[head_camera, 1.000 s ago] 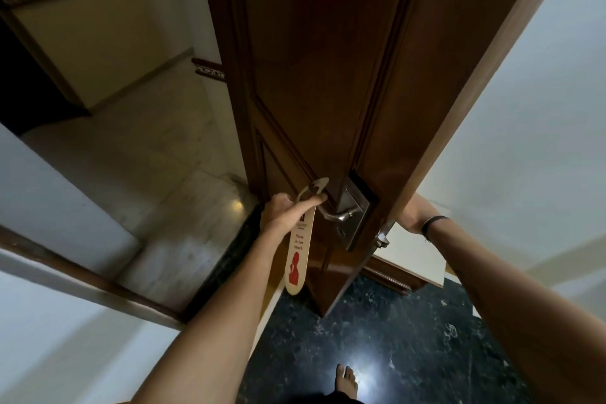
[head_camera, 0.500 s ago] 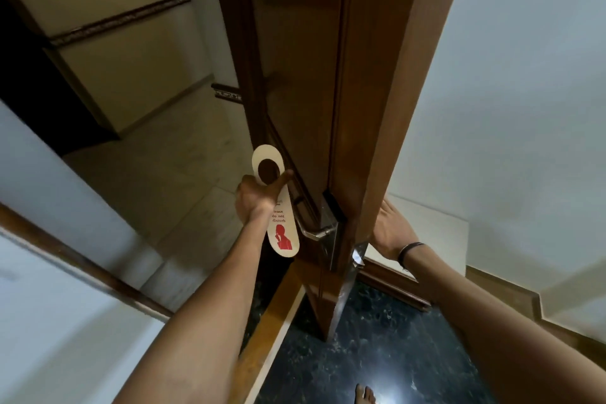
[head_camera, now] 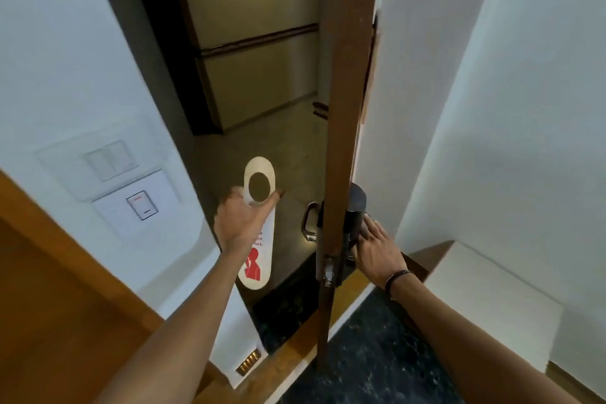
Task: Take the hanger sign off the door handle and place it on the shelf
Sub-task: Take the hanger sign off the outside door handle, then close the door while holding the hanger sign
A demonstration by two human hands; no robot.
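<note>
White plaster carries a switch panel (head_camera: pixel 110 159) and a card slot (head_camera: pixel 141 205) at the far left, well apart from the work. Just right of these, the left hand (head_camera: pixel 241 221) is closed on the hanger sign (head_camera: pixel 257 251), pinching it just below its round hole, with the thumb on one edge and the fingers (head_camera: pixel 275 197) wrapped round the other. The sign is clear of the outer door handle (head_camera: pixel 308 221); it hangs free in the open doorway, left of the door's edge, with air between the two. Its long axis runs nearly upright, hole end at the top, the red figure and rounded tip hanging below the wrist.

Next comes the door (head_camera: pixel 344 108), seen almost edge-on, with the latch plate (head_camera: pixel 328 269) low on its edge. On its right side the right hand (head_camera: pixel 377 249) rests against the dark inner handle (head_camera: pixel 355 216), fingers spread flat rather than curled; I cannot tell whether it truly grips.

At the far right a pale ledge (head_camera: pixel 485 285) juts from the wall low down; whether that is the shelf meant, I cannot say. If it is, the door stands between it and the sign, so the sign-bearing hand is the farther one. I judge the lift-off done, with the carry and the placing left.
</note>
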